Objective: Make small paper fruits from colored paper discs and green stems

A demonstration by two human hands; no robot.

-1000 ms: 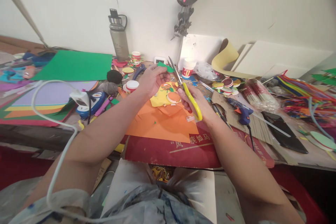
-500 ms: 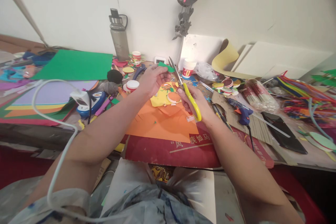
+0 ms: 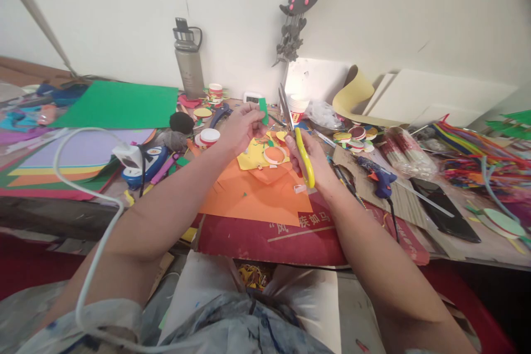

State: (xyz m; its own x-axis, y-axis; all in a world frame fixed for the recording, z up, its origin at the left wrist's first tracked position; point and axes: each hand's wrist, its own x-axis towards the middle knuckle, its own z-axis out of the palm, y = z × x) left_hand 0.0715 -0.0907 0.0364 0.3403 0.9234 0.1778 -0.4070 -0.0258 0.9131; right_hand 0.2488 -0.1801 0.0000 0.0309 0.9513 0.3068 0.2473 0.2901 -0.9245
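Observation:
Between the fingertips of my left hand (image 3: pixel 244 126) is a small green paper piece (image 3: pixel 263 112), held upright. My right hand (image 3: pixel 310 156) grips yellow-handled scissors (image 3: pixel 305 157), their blades pointing up and away from me. The blades stand apart from the green piece, a short way to its right. Below both hands an orange sheet (image 3: pixel 244 202) lies on a red board (image 3: pixel 265 243). On it rest a yellow piece (image 3: pixel 250 159) and a white-rimmed orange disc (image 3: pixel 275 155), with small scraps around them.
A grey water bottle (image 3: pixel 189 63) stands by the wall, left of the paper cups (image 3: pixel 297 106). To the right lie a blue glue gun (image 3: pixel 379 177) and a black phone (image 3: pixel 446 210). Coloured sheets (image 3: pixel 83 146) are stacked at left, and a white cable (image 3: pixel 102 243) crosses my left arm.
The green piece has turned from lying slantwise to upright in my left hand. The scissors have moved slightly right, away from it, and a gap now separates them.

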